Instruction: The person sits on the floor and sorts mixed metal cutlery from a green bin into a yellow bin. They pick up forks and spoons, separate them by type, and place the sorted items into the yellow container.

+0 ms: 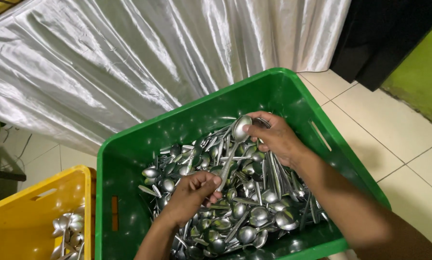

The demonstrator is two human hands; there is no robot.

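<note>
A green plastic crate (129, 159) holds a heap of several steel spoons (245, 216). Over the heap, both hands hold one steel spoon (231, 154). My left hand (192, 192) grips its handle end with closed fingers. My right hand (273, 137) pinches the spoon's bowl (240, 128), thumb pressed on it, near the crate's far wall. The spoon runs slantwise from lower left to upper right, lifted slightly above the others.
A yellow crate (28, 212) with a few spoons (69, 231) stands at the lower left, touching the green one. A shiny white cloth (129, 58) hangs behind both. Pale floor tiles (399, 139) lie to the right, below a dark panel (384, 33) and a green wall (423, 72).
</note>
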